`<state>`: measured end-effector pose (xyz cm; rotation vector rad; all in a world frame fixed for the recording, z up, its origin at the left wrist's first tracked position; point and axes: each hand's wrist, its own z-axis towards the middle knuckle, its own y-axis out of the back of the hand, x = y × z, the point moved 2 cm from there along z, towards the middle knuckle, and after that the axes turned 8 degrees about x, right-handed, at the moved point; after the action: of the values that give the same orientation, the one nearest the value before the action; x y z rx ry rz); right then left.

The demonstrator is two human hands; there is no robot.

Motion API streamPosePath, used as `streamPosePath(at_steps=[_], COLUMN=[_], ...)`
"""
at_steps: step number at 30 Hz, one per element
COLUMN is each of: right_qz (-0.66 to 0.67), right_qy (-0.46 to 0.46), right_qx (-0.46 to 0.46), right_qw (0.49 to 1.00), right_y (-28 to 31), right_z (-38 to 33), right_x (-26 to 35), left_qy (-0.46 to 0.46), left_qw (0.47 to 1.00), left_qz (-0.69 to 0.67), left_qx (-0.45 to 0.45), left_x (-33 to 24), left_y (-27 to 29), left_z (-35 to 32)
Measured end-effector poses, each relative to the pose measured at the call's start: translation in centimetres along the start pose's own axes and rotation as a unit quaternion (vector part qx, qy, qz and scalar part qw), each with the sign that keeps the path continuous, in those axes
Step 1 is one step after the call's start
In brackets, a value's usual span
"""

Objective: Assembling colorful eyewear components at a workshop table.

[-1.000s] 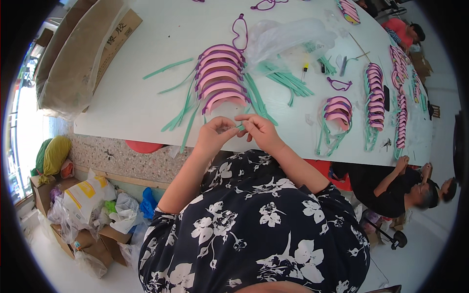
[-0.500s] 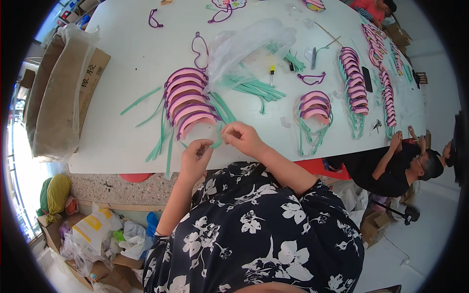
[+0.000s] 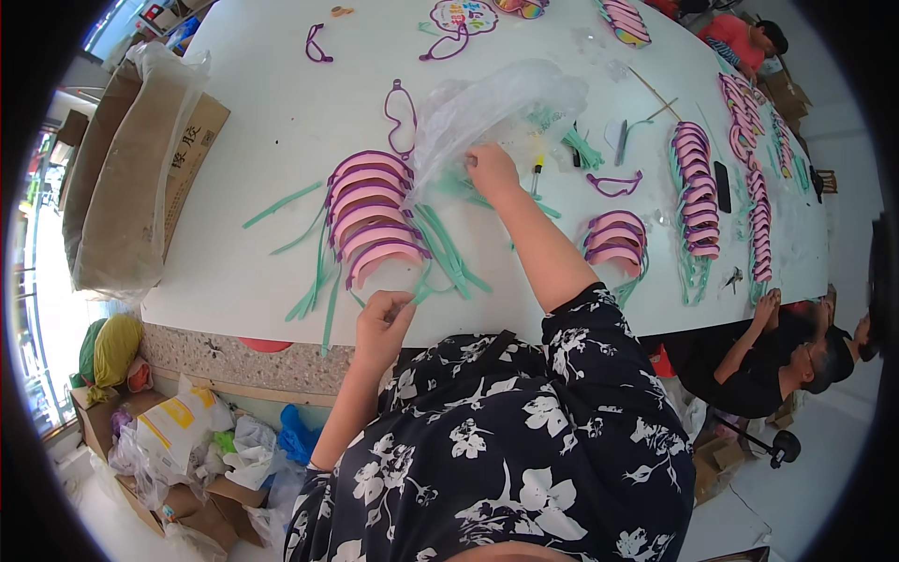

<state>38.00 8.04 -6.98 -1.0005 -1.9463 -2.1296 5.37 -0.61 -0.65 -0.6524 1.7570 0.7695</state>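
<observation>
My left hand [image 3: 382, 328] is closed at the near end of a row of overlapping pink-and-purple goggle frames [image 3: 377, 220]. Its fingertips pinch a thin green elastic strap [image 3: 423, 288] by the nearest frame. Other green straps hang from both sides of that row. Farther out, my right hand [image 3: 493, 170] is at the edge of a crumpled clear plastic bag [image 3: 506, 98], over a pile of loose green straps [image 3: 456, 184]. Its fingers are curled, and whatever is between them is hidden.
Single purple frames [image 3: 400, 117], a yellow-tipped tool [image 3: 537, 173] and a shorter goggle row [image 3: 615, 239] lie about the white table. More rows [image 3: 696, 192] stretch along the right. An open cardboard box [image 3: 140, 178] stands at left. Other people [image 3: 782, 361] sit at the right edge.
My right hand has left the nearest frame and reached forward and right to the loose straps and bag. My left hand stays by the row's near end. The whole view has shifted slightly.
</observation>
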Motion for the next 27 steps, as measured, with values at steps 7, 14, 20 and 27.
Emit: streamPosePath(at_steps=[7,14,20,27], right_qz=[0.011,0.236,0.601,0.687], right_qy=[0.015,0.001,-0.118,-0.104], right_qx=[0.014,-0.055,0.125,0.196], right_qw=[1.0,0.97,0.781,0.692], right_y=[0.5,2.9,3.9,2.4], right_z=[-0.2,-2.7,-11.7,-18.5], right_x=[0.1,2.2,7.4,11.3], left_qy=[0.025,-0.027,-0.075,-0.004], left_qw=[0.999,0.999,0.997,0.984], left_qz=[-0.002,0.021,0.032,-0.178], left_qx=[-0.023,-0.029,-0.007,0.015], left_x=[-0.3,-0.5,-1.7,-0.9], left_y=[0.5,1.2,2.1,2.2], left_z=[0.0,0.4,0.5,0.2])
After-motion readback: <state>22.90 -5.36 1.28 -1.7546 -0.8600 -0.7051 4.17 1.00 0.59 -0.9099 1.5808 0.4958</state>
